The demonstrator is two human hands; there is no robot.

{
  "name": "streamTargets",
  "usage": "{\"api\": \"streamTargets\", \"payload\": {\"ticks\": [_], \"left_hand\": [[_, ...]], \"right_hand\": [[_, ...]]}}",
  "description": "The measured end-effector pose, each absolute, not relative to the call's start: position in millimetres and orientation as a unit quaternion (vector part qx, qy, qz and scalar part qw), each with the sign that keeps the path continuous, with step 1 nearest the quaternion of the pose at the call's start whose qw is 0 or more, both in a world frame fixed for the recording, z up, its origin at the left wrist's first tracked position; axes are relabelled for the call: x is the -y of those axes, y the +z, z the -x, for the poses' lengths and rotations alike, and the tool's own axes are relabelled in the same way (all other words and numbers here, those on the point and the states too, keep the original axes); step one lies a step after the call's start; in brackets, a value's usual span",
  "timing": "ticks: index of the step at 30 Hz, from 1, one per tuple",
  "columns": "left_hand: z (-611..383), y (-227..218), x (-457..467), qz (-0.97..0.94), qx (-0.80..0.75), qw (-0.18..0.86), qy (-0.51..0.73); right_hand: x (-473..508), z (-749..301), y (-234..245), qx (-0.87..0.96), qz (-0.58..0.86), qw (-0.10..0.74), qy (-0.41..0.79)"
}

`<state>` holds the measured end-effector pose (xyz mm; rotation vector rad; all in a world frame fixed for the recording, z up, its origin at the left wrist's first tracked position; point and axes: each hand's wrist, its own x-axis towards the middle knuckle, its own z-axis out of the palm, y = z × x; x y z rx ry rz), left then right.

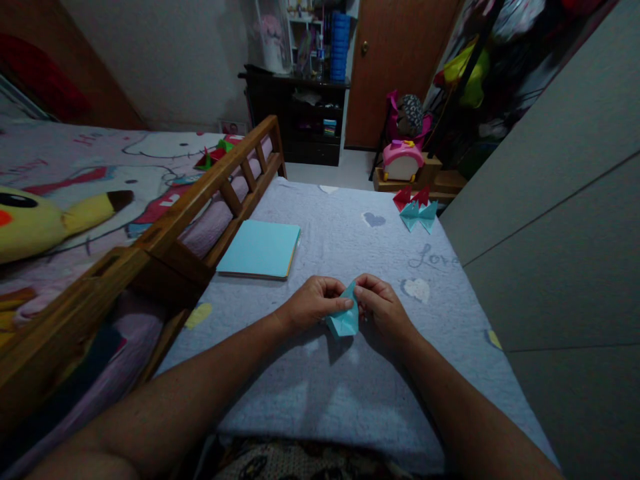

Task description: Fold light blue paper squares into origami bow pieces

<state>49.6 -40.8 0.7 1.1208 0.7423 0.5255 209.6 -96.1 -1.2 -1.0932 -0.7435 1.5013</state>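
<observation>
Both my hands meet over the middle of a pale blue bedsheet [320, 393]. Between them is a small folded piece of light blue paper [345, 320]. My left hand [313, 303] pinches its left side with curled fingers. My right hand [383, 308] pinches its upper right edge, fingers closed. The paper is lifted slightly off the sheet and throws a small shadow below it.
A stack of light blue square paper [260, 249] lies to the left. Folded red and blue paper shapes [415, 208] sit at the far right edge. A wooden bed rail [200, 200] runs along the left, a yellow plush toy [40, 223] beyond it. A grey wall [550, 233] stands on the right.
</observation>
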Motion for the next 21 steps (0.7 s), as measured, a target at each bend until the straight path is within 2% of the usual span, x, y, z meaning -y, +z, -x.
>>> {"api": "streamTargets", "payload": {"ticks": [12, 21], "left_hand": [[-48.0, -0.2, 41.8, -0.473, -0.323, 0.786, 0.235], [-48.9, 4.0, 41.2, -0.500, -0.334, 0.757, 0.256]], "right_hand": [[94.0, -213.5, -2.5, 0.319, 0.430, 0.526, 0.661], [96.1, -211.9, -2.6, 0.362, 0.485, 0.557, 0.569]]}}
